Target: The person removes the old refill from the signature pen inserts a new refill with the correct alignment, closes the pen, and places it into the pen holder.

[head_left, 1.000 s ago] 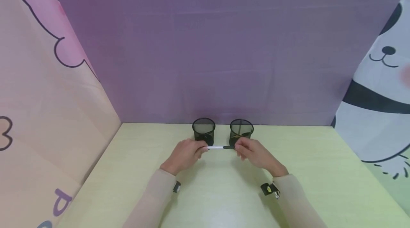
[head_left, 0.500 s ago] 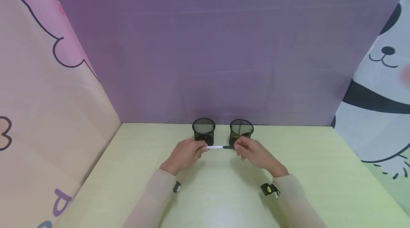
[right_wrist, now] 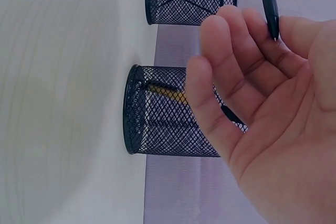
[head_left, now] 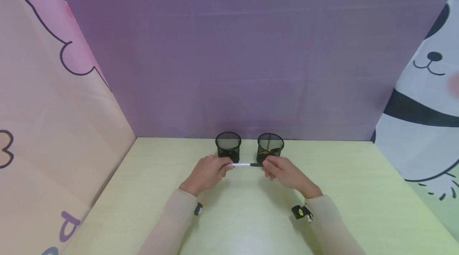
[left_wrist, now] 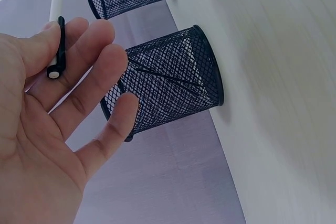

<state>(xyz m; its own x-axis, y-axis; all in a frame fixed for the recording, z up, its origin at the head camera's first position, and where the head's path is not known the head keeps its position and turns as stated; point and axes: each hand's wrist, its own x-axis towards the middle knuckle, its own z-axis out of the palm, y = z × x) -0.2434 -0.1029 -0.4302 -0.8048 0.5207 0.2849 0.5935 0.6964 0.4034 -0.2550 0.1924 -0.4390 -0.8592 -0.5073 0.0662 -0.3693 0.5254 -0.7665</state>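
Note:
Between my two hands, a white ballpoint pen point(head_left: 242, 165) with a black grip lies level across, in front of two black mesh pen cups. My left hand point(head_left: 208, 173) pinches its clip end between thumb and fingers; the black clip and round end show in the left wrist view. At the other end my right hand point(head_left: 285, 171) pinches the black grip near the bare tip, which the right wrist view shows between thumb and index finger. The remaining fingers of both hands are loosely bent. The left cup point(left_wrist: 168, 77) stands just beyond my left hand, the right cup point(right_wrist: 168, 135) beyond my right.
A yellow-and-black stick-like item point(right_wrist: 170, 93) is inside the right cup. Dark slender shapes show through the left cup's mesh. Both cups stand at the back of the pale table point(head_left: 236, 215), against a purple cloth backdrop point(head_left: 229, 67). Printed cloth panels flank the table.
The right hand's fingers have shifted slightly at the grip end of the pen. My left hand, the pen and the cups look nearly unmoved.

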